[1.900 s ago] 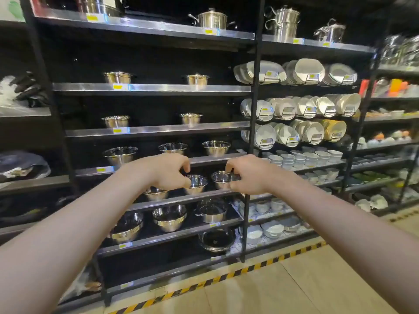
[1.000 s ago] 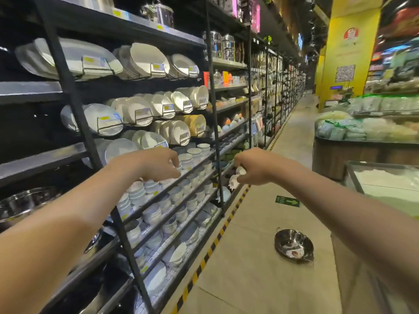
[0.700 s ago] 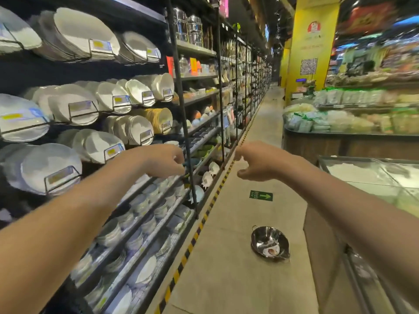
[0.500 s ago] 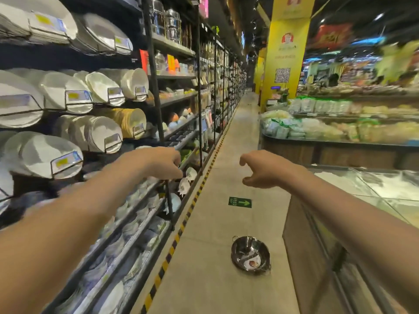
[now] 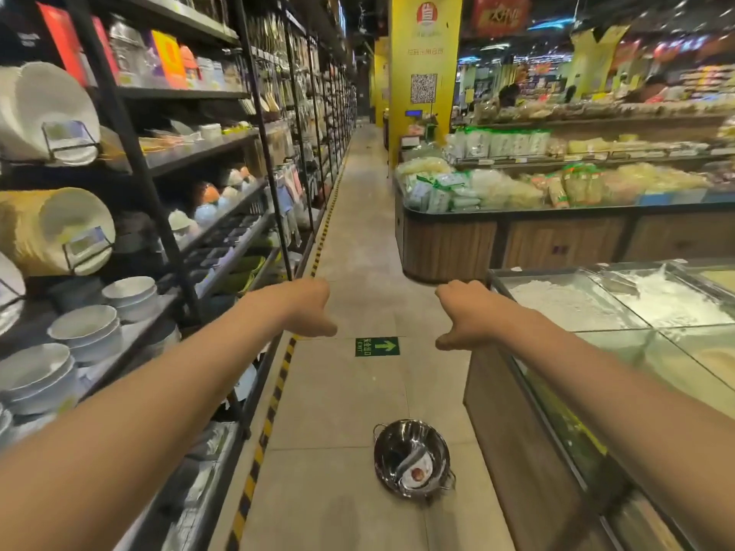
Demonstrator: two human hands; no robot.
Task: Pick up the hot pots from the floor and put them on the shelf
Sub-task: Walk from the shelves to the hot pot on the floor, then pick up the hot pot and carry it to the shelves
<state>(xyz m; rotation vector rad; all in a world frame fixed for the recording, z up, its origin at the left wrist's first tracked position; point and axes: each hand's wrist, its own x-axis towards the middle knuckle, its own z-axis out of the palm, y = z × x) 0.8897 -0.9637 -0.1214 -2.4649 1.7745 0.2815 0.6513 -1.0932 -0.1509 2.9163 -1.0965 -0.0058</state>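
Basically both hands, left [image 5: 308, 308] and right [image 5: 463, 314], are hovering loosely curled, holding nothing. Pot [image 5: 413, 458] is sitting on floor [image 5: 338, 491] below the right hand, well apart, shelf [image 5: 222, 256] standing at left.

Setting: supermarket aisle, housewares section. Left side: tall black metal shelving [image 5: 131, 153] stocked with stacked white bowls [image 5: 85, 326] and plates [image 5: 43, 109] displayed on edge with price tags. Right side: wood-panelled display island [image 5: 449, 244] piled with bagged foods [image 5: 441, 188]; glass-topped bulk bins [image 5: 596, 304] of white powder. Green exit arrow sticker [image 5: 377, 346] on tiled floor [image 5: 358, 240]; yellow pillar [image 5: 423, 53] carrying a QR code.
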